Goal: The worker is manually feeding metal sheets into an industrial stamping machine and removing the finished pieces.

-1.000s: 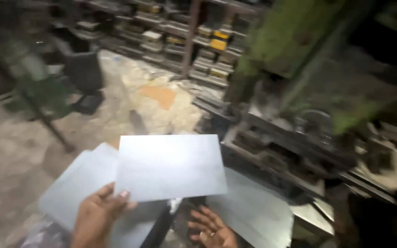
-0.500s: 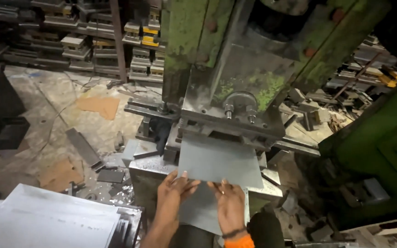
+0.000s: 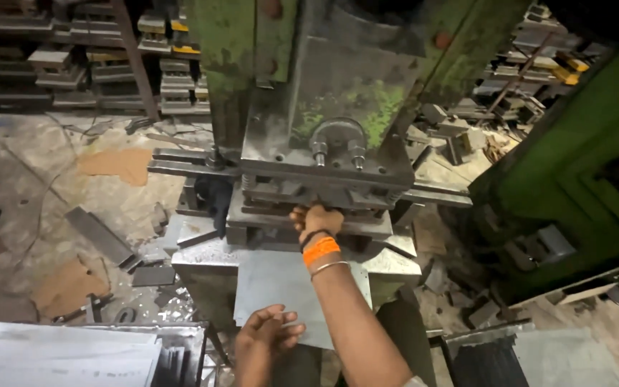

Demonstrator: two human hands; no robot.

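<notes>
A grey metal sheet [image 3: 275, 287] lies flat on the bed of a green press [image 3: 324, 107], its far end pushed into the die gap. My right hand [image 3: 314, 218], with an orange band on the wrist, reaches forward to the dark die block [image 3: 302, 204] and its fingers are curled at the gap's edge. What they hold is hidden. My left hand [image 3: 266, 331] rests at the sheet's near edge with its fingers spread on the metal.
A stack of grey metal sheets [image 3: 59, 355] lies at the lower left. Metal scraps [image 3: 102, 236] litter the dirty floor. Shelves of die blocks [image 3: 73, 50] line the back wall. Another green machine [image 3: 574, 179] stands at the right.
I turned from the sheet stack to the press. The sheet, carried in both hands, now lies further into the die, and my right hand has left the sheet's edge and reached to the die.
</notes>
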